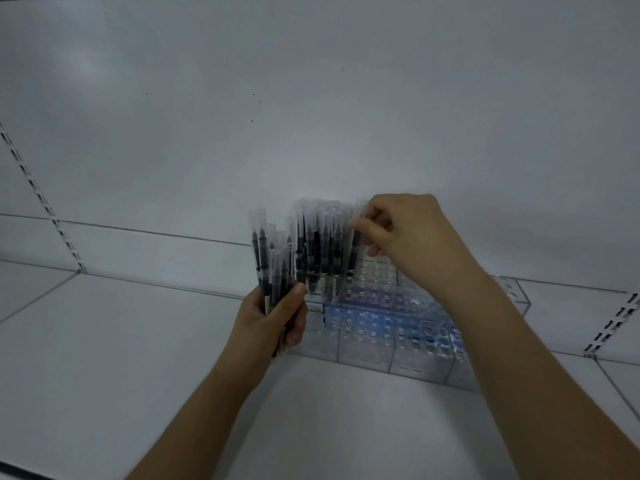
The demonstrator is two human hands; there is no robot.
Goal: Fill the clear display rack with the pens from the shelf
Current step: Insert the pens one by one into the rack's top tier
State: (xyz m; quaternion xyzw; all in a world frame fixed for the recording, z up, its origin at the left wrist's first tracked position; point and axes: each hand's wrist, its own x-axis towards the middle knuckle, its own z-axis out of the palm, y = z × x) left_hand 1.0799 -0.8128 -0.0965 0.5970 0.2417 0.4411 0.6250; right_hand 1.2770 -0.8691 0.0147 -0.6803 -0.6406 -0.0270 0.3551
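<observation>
A clear stepped display rack (381, 327) with rows of round holes stands on the white shelf (138, 341). Several dark pens with clear caps (318, 244) stand upright in its back left holes. My left hand (273, 323) grips a bundle of pens (272, 268) upright, just left of the rack. My right hand (405, 233) pinches the capped top of one pen (355, 244) whose lower end sits at a back-row hole, right of the standing pens.
A white back wall rises behind the shelf. Slotted metal uprights run at the far left (38, 195) and far right (616, 323). Most of the rack's holes to the right and front hold nothing.
</observation>
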